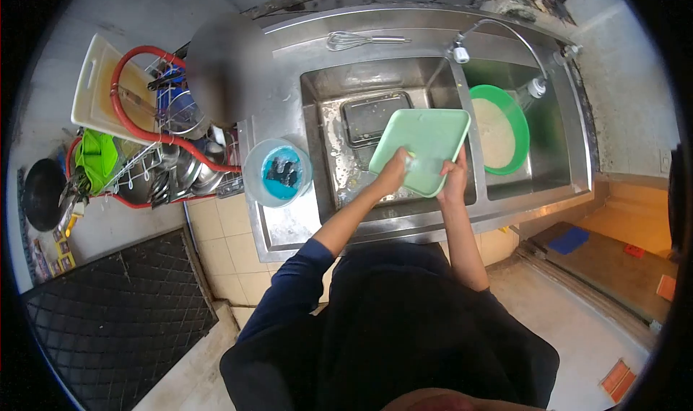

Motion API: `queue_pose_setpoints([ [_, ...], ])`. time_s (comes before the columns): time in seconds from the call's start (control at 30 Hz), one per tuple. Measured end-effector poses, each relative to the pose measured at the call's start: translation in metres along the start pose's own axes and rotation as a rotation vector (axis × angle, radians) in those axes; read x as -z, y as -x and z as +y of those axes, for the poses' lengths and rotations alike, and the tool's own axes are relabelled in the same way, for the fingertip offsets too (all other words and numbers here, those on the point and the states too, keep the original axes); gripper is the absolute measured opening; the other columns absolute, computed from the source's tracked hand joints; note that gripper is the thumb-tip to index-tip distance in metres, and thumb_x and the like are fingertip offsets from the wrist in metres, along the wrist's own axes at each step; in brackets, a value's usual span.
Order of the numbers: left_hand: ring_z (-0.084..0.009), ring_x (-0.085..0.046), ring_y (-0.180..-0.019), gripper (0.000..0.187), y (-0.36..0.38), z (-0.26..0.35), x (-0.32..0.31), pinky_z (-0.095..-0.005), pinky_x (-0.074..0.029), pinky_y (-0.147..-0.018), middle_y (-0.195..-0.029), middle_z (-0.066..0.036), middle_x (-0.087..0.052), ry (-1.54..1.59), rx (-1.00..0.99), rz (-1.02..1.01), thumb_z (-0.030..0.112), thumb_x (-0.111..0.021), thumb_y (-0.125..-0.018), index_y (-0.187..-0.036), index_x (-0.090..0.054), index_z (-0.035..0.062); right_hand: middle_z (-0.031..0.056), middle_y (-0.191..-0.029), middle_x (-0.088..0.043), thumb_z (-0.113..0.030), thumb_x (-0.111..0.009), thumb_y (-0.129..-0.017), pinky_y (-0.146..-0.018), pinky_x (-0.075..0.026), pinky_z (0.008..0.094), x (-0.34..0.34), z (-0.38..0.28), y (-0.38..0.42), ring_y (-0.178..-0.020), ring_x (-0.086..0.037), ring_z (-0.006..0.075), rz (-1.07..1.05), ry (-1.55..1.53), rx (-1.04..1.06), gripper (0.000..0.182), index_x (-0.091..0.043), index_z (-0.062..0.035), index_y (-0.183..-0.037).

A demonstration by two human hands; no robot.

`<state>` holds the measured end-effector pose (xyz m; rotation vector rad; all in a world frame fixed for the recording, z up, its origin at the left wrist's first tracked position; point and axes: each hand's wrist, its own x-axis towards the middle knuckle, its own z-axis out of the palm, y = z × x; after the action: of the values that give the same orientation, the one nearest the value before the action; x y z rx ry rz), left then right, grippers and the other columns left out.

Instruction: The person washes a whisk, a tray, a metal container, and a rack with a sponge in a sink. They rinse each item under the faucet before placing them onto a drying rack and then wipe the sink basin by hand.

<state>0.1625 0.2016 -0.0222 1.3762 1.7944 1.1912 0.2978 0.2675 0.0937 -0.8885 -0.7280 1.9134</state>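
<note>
Head camera, looking straight down at a steel double sink (289,216) that fills the upper middle of the frame.

My two hands are apart, each on a pale green rectangular tray (426,145) that I hold tilted over the left basin, near the centre of the frame. My left hand (393,171) presses on the tray's lower left part; whether it grips something small against the surface I cannot tell. My right hand (455,180) is clamped on the tray's lower right edge.

Beneath the tray, in the left basin, lies a dark rectangular pan (364,119). In the right basin, just right of the tray, a green round bowl (514,115) leans with pale contents. A curved tap (498,28) arches above the basins at the top of the frame, and a wire whisk (354,41) rests on the sink's back ledge, upper centre.

Left of the basin, on the drainboard, stands a clear round tub (278,171) with something blue inside. Further left, a dish rack (162,158) with red tubing holds metal pots and a white cutting board (97,86).
</note>
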Motion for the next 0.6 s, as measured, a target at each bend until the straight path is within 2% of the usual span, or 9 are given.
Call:
queue_pose_setpoints([
  [0.07, -0.0377, -0.054, -0.088, 0.012, 0.006, -0.036, 0.013, -0.0433, -0.042, -0.082, -0.088, -0.026, -0.05, 0.029, -0.033, -0.021, 0.003, -0.035, -0.086, -0.093, -0.043, -0.0027, 0.0103, -0.118, -0.048, 0.013, -0.036, -0.047, -0.078, -0.046, 0.0232, -0.009, 0.0, 0.01, -0.096, -0.052, 0.0205, -0.007, 0.001, -0.041, 0.092, -0.031, -0.0058, -0.137],
  [0.13, -0.0362, -0.053, -0.09, 0.014, -0.01, -0.086, 0.033, -0.0428, -0.042, -0.082, -0.088, -0.025, -0.051, -0.108, 0.182, -0.018, 0.005, -0.033, -0.088, -0.095, -0.042, -0.0017, 0.0104, -0.121, -0.047, 0.013, -0.036, -0.047, -0.079, -0.046, 0.0236, -0.031, -0.006, 0.015, -0.096, -0.052, 0.0209, -0.016, 0.031, 0.022, 0.094, -0.029, -0.0066, -0.139],
  [0.17, -0.0358, -0.053, -0.093, 0.012, -0.013, -0.088, 0.025, -0.0428, -0.042, -0.082, -0.092, -0.024, -0.05, -0.021, 0.166, 0.064, 0.003, -0.036, -0.086, -0.096, -0.042, -0.0014, 0.0105, -0.124, -0.045, 0.014, -0.035, -0.049, -0.074, -0.045, 0.0215, -0.043, -0.003, 0.017, -0.096, -0.052, 0.0199, -0.004, 0.047, 0.044, 0.094, -0.026, -0.0073, -0.14],
  [0.2, -0.0358, -0.053, -0.093, 0.012, -0.015, -0.072, 0.016, -0.0428, -0.042, -0.082, -0.092, -0.024, -0.05, -0.023, 0.169, 0.083, 0.003, -0.036, -0.086, -0.096, -0.042, -0.0014, 0.0105, -0.124, -0.045, 0.014, -0.035, -0.049, -0.074, -0.045, 0.0215, -0.049, 0.0, 0.01, -0.096, -0.052, 0.0199, -0.022, 0.05, 0.039, 0.094, -0.026, -0.0073, -0.14],
  [0.27, -0.0388, -0.049, -0.099, 0.029, -0.018, -0.015, 0.008, -0.0391, -0.039, -0.089, -0.102, -0.024, -0.047, 0.132, -0.151, 0.232, -0.01, -0.04, -0.074, -0.102, -0.041, -0.002, 0.0095, -0.125, -0.045, 0.016, -0.035, -0.051, -0.064, -0.044, 0.0184, -0.057, 0.013, 0.0, -0.094, -0.052, 0.0179, -0.035, 0.223, 0.083, 0.092, -0.026, -0.0073, -0.14],
  [0.3, -0.0388, -0.049, -0.099, 0.029, -0.028, 0.008, 0.017, -0.0391, -0.039, -0.089, -0.102, -0.024, -0.047, 0.127, -0.145, 0.238, -0.01, -0.04, -0.074, -0.102, -0.041, -0.002, 0.0088, -0.124, -0.045, 0.017, -0.035, -0.053, -0.057, -0.04, 0.0164, -0.059, 0.021, -0.007, -0.092, -0.051, 0.0146, -0.038, 0.168, 0.062, 0.091, -0.026, -0.0076, -0.14],
  [0.37, -0.042, -0.046, -0.101, 0.032, -0.055, 0.035, 0.04, -0.0393, -0.037, -0.09, -0.103, -0.025, -0.046, 0.153, -0.008, 0.23, -0.012, -0.04, -0.072, -0.102, -0.042, -0.003, 0.0081, -0.122, -0.046, 0.015, -0.036, -0.053, -0.059, -0.04, 0.0167, -0.071, 0.029, -0.006, -0.09, -0.05, 0.0141, -0.075, 0.21, 0.037, 0.089, -0.027, -0.0065, -0.14],
  [0.47, -0.0439, -0.044, -0.101, 0.02, -0.102, -0.004, 0.09, -0.0436, -0.037, -0.087, -0.099, -0.028, -0.046, -0.062, -0.058, 0.397, -0.008, -0.041, -0.077, -0.096, -0.043, -0.0041, 0.0074, -0.12, -0.048, 0.013, -0.036, -0.052, -0.063, -0.04, 0.0157, -0.088, 0.027, 0.008, -0.09, -0.051, 0.013, -0.117, 0.35, -0.05, 0.088, -0.03, -0.0048, -0.138],
  [0.6, -0.0437, -0.046, -0.096, 0.019, -0.089, -0.082, 0.094, -0.0451, -0.038, -0.084, -0.096, -0.027, -0.046, -0.332, -0.068, 0.623, -0.009, -0.041, -0.076, -0.094, -0.043, -0.0039, 0.0069, -0.122, -0.048, 0.013, -0.035, -0.05, -0.058, -0.039, 0.0145, -0.106, 0.018, -0.007, -0.089, -0.051, 0.0107, -0.203, 0.32, 0.027, 0.089, -0.032, -0.0026, -0.137],
])
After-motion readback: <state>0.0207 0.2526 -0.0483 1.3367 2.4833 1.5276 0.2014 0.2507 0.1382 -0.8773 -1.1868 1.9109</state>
